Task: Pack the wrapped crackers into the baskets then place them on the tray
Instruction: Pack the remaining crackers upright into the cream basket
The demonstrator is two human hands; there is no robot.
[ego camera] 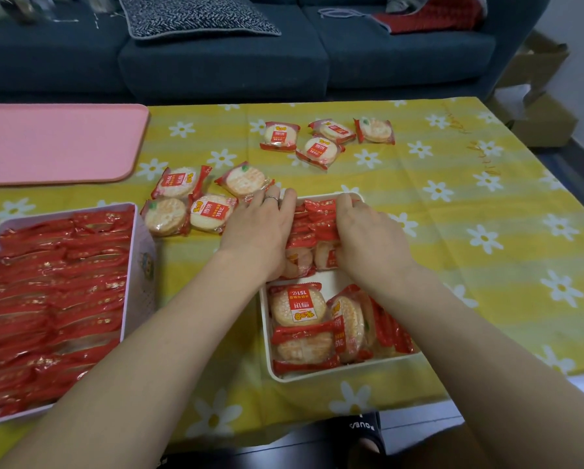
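Observation:
A white basket (331, 282) sits in the middle of the table, holding wrapped crackers (317, 214) that stand on edge at its far end and several lying loose at the near end (299, 306). My left hand (260, 231) and my right hand (368, 238) curl round the upright row from either side, squeezing it together. A second basket (131, 238) at the left is packed full of red-wrapped crackers. The pink tray (57, 143) lies at the far left with nothing on it.
Loose wrapped crackers lie on the yellow flowered cloth: a group (189, 204) left of the white basket and another group (324, 140) further back. A dark sofa (216, 62) runs behind the table. Cardboard boxes (537, 106) stand at the right.

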